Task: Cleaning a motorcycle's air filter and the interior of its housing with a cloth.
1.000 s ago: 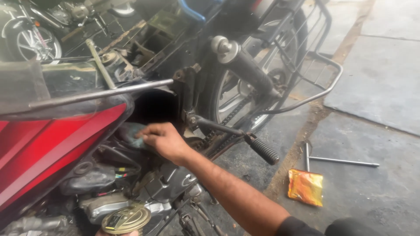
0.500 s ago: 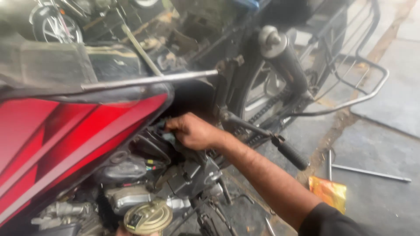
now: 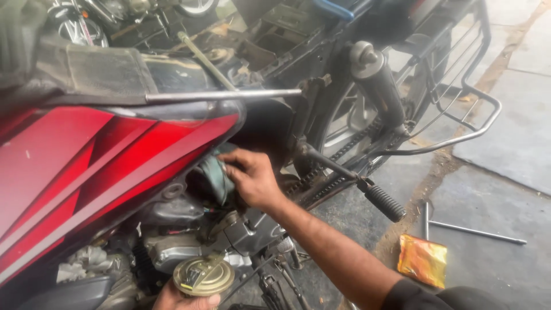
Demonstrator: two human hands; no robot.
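Observation:
My right hand [image 3: 252,179] reaches in under the rear edge of the red motorcycle tank [image 3: 86,166]. Its fingers are closed on a grey-green rubbery piece [image 3: 216,175] tucked into the frame above the engine [image 3: 189,241]. My forearm runs down to the bottom right. At the bottom edge, only the fingers of my left hand [image 3: 182,301] show. They hold a round brass-coloured metal unit [image 3: 204,276] from below, close to the engine.
A black foot lever with a ribbed rubber end [image 3: 383,202] sticks out just right of my arm. Behind stand the rear shock absorber [image 3: 376,86], wheel, chain and a tubular side guard [image 3: 465,135]. On the stone floor lie an L-shaped steel rod [image 3: 476,231] and an orange packet [image 3: 423,260].
My right hand has pushed further up under the red tank and closed on the grey-green piece. The camera has swung left and closer, so the tank fills more of the view.

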